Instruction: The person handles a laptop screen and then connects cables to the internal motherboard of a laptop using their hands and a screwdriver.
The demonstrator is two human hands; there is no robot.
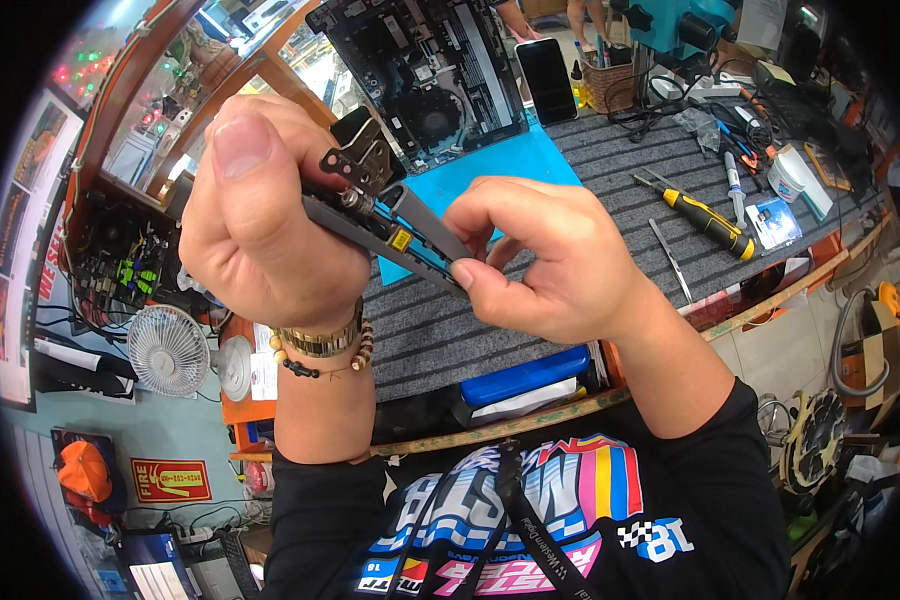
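My left hand (270, 205) is raised and closed around the end of a dark grey laptop lid part (355, 232), seen nearly edge-on. A metal hinge (365, 165) sticks out of it beside my left fingers. Along its side a thin grey strip, like a bezel (428, 225), stands apart from the part, leaving a narrow wedge-shaped gap. At the far end of that gap my right hand (560, 255) pinches the edge between thumb and forefinger. Behind my hands an opened laptop base (430, 85) shows its fan, board and battery, above a blue mat (505, 165).
On the ribbed grey mat (600, 190) lie a yellow-black screwdriver (708, 222), tweezers (670, 260) and a syringe (736, 190). A phone (547, 80) leans beside the laptop base. Cables and a white tub (787, 172) are at the right, a fan (168, 350) at the left. Someone's hand (515, 20) shows at the back.
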